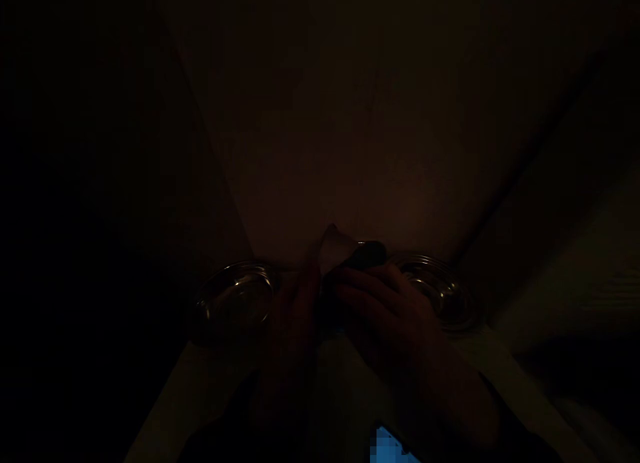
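Observation:
The scene is very dark, so outlines are faint. My left hand (293, 309) and my right hand (395, 306) are close together at the middle of the table. Between them is a dark object (369, 253) with a thin bright edge at its top; its kind is hard to make out. A pale, thin pointed piece (337, 249), like paper or cloth, stands up beside it, near my left fingers. My right fingers are bent over the dark object. The left fingers look curled at its other side, but shadow hides their tips.
A shiny metal bowl (235, 286) stands left of my hands, and another shiny metal bowl (450, 299) is partly behind my right hand. A plain wall (360, 149) rises behind the table (170, 389). Near the bottom edge a lit phone-like screen (393, 447) glows blue.

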